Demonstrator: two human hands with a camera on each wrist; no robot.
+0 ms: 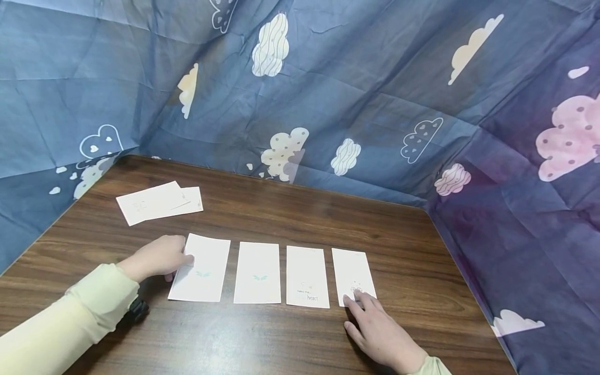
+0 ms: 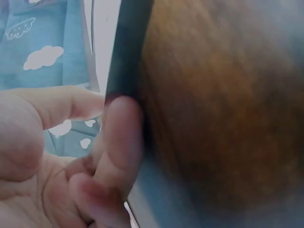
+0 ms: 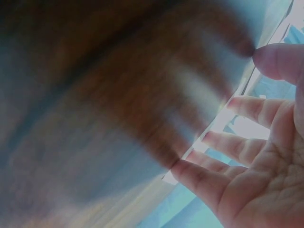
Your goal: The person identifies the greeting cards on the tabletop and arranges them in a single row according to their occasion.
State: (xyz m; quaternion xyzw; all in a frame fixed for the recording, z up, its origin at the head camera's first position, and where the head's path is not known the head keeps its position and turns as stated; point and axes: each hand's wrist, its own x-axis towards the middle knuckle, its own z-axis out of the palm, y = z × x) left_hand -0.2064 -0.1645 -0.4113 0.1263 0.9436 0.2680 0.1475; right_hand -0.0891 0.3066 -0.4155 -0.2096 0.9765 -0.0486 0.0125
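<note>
fabric backdrop (image 1: 356,83): biggest thing here by miles, blue going purple, clouds printed all over, hung behind and down both sides of the worktop.
worktop (image 1: 262,338): dark brown wood grain, kinda shiny toward the near side.
row of four: leftmost card (image 1: 199,260), second card (image 1: 257,265), third card (image 1: 307,273) and rightmost card (image 1: 351,268), all white, side by side on the wood, gaps between them.
card feel: looks like thin paper stock, so my guess is light, a bit bendy, easy to crease and likely to skate on smooth wood. I'd take hold at a long edge with a light pinch; squeezing a corner hard would probably dent it.
back pair: upper card (image 1: 152,203) overlapping lower card (image 1: 194,198), farther back on the left, well apart from the row.
left hand (image 1: 157,258): curled at the leftmost card's left edge, looks like a pinch; can't tell how firm.
right hand (image 1: 377,333): fingers loosely spread, fingertips touching the rightmost card's lower end, not gripping.
prints: green winged motif (image 1: 203,274) on the leftmost card, a matching one on the second, lettering (image 1: 309,298) on the third, mostly too faint to read.
</note>
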